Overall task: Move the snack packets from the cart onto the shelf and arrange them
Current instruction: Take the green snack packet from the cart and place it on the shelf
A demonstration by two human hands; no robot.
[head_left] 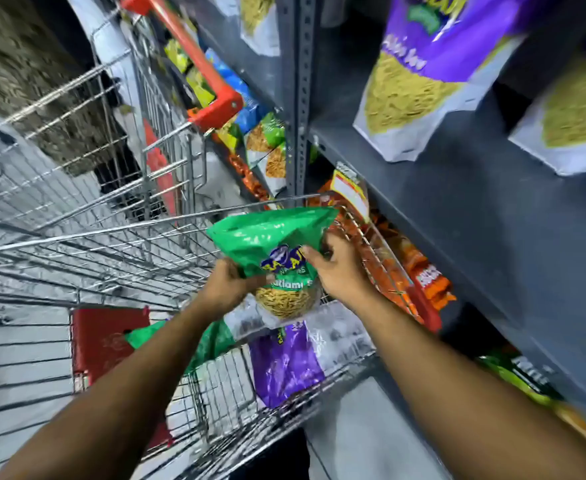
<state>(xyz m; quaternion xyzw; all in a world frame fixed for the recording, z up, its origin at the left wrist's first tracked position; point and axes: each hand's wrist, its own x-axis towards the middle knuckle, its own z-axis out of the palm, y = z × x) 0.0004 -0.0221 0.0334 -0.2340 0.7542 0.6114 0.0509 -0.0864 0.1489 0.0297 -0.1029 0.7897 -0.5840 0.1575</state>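
A green snack packet (270, 237) with a yellow window is held above the wire cart (111, 237). My left hand (229, 285) grips its lower left side and my right hand (336, 268) grips its right side. Below it in the cart lie a purple packet (284, 365) and another green packet (211, 344), partly hidden by my left arm. The grey shelf (475, 202) runs along the right, with purple packets (423, 74) standing on it.
The cart's red handle (198, 64) is at the far end. A grey shelf upright (300, 98) stands beside it. Orange packets (419, 271) fill the lower shelf, with green, blue and yellow ones farther back. A red flap (107, 341) lies in the cart.
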